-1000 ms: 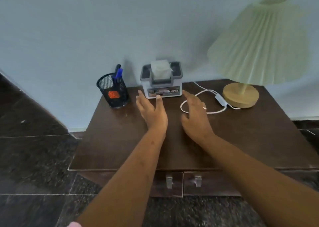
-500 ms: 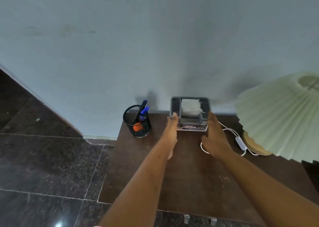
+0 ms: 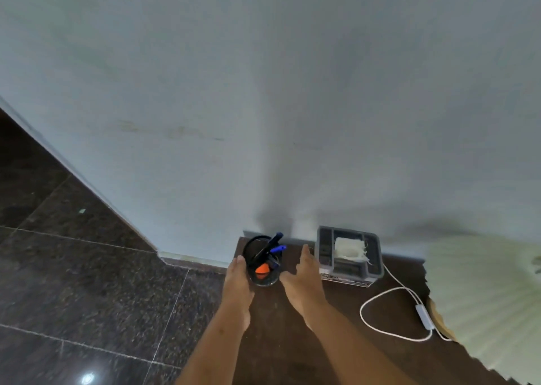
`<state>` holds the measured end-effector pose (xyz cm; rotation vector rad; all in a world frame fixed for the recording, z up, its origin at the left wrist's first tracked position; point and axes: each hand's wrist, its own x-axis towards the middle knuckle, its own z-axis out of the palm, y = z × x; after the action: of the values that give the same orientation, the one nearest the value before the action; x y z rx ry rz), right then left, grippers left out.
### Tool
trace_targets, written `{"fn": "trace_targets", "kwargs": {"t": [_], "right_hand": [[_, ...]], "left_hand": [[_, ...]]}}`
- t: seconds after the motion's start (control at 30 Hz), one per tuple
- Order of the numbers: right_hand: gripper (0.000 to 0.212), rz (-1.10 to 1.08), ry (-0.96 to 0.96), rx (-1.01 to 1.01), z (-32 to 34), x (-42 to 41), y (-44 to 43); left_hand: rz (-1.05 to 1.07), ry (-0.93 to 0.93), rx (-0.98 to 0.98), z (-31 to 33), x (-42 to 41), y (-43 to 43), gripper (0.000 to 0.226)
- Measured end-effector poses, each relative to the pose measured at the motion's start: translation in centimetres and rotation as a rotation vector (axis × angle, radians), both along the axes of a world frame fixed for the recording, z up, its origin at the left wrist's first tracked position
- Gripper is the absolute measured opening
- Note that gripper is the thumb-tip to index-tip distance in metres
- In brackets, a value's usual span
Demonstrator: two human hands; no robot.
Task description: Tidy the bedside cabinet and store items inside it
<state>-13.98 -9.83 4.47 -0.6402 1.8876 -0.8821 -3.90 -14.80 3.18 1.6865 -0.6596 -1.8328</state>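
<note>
A moment ago both hands were on the two sides of the tissue box point(image 3: 349, 255). Now they have let it go and moved over to the pen cup point(image 3: 263, 264). The tissue box stands alone at the back of the cabinet top point(image 3: 281, 355), close to the wall. The pen cup stands at the back left corner, with pens point(image 3: 272, 245) sticking out. The left hand point(image 3: 238, 285) lies against the cup's left side, fingers straight. The right hand point(image 3: 304, 279) is just beside the cup's right side, between cup and box, fingers straight too. Neither hand is curled round anything. I think the cup gets moved next. The white cord point(image 3: 362, 311) and the lamp point(image 3: 483, 296) sit to the right.
</note>
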Motion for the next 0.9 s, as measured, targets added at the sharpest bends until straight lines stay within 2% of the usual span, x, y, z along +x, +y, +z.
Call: {"fn": "trace_targets", "kwargs": {"t": [0.13,0.37,0.7,0.8,0.9], "right_hand": [[0.089,0.060,-0.102,0.070,-0.2,-0.1,-1.5],[0.096,0.094,-0.180,0.029,-0.3,0.1,-2.6],[0.083,0.048,-0.110,-0.023,-0.1,-2.4,-3.2],[0.066,0.043,-0.077,-0.006,-1.1,-2.8,-3.2],[0.064,0.070,-0.035,0.007,-1.8,-2.8,-3.0]], "left_hand": [[-0.008,0.058,0.043,0.4,-0.4,-1.7,0.047],[-0.079,0.140,0.035,0.1,-0.4,-2.8,0.051],[-0.232,0.146,0.010,-0.2,-2.8,-4.2,0.063],[-0.278,0.162,-0.006,-0.1,-3.2,-4.3,0.064],[-0.321,0.165,-0.036,0.1,-3.7,-4.3,0.062]]}}
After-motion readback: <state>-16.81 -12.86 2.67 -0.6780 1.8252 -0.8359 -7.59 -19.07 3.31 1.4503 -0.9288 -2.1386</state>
